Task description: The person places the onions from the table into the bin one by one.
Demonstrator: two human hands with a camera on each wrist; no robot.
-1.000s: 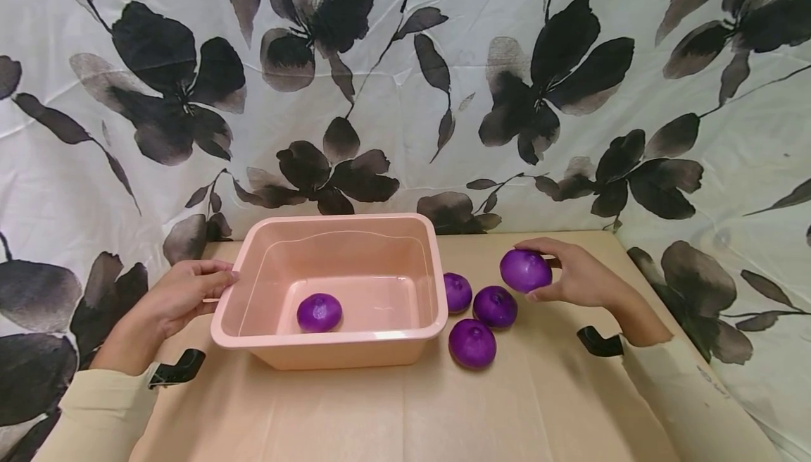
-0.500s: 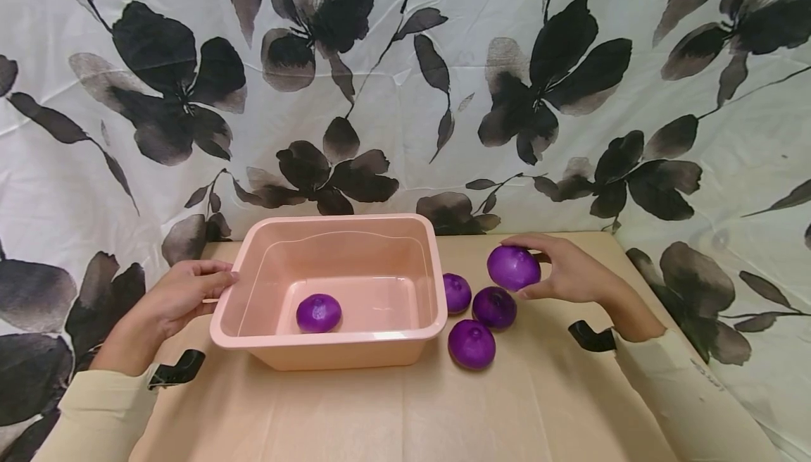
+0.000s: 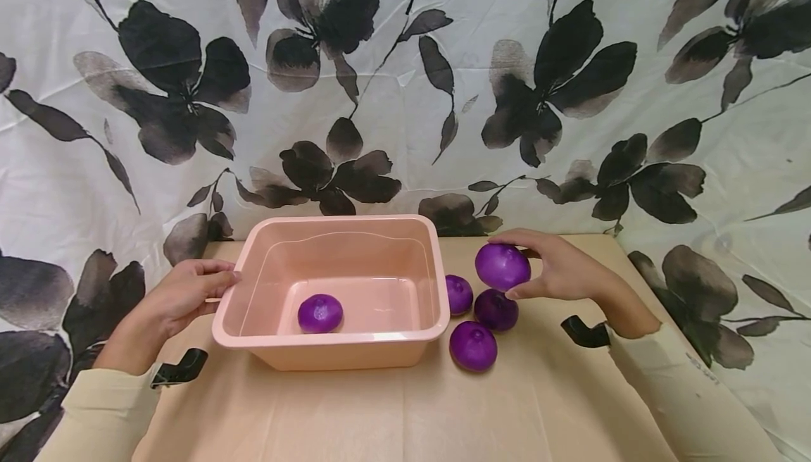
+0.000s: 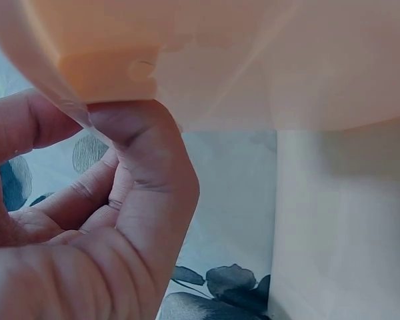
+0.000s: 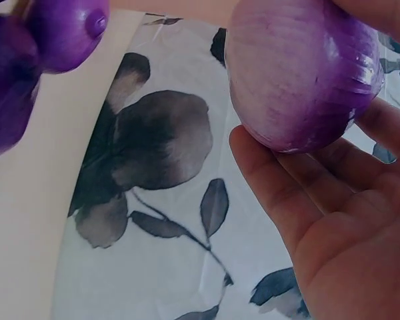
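Note:
My right hand (image 3: 557,268) holds a purple onion (image 3: 503,267) between thumb and fingers, raised above the table just behind the other onions. In the right wrist view the held onion (image 5: 300,73) shows pale streaks on its skin. My left hand (image 3: 186,296) pinches the left rim of a pink plastic basin (image 3: 336,356); the left wrist view shows thumb and fingers on the basin's edge (image 4: 220,100). Inside the basin lies one onion (image 3: 319,313). Right of the basin sit three more: one onion (image 3: 459,295) beside its wall, a darker onion (image 3: 497,309), and a nearer onion (image 3: 473,346).
The beige table (image 3: 405,420) stretches in front of the basin and to the right of the onions. A white cloth with dark flowers (image 3: 393,96) hangs behind the table and along its sides. Each wrist carries a black camera mount (image 3: 586,332).
My right hand has carried its onion left, closer to the basin and the loose onions. The left hand, the basin and the other onions stay in place.

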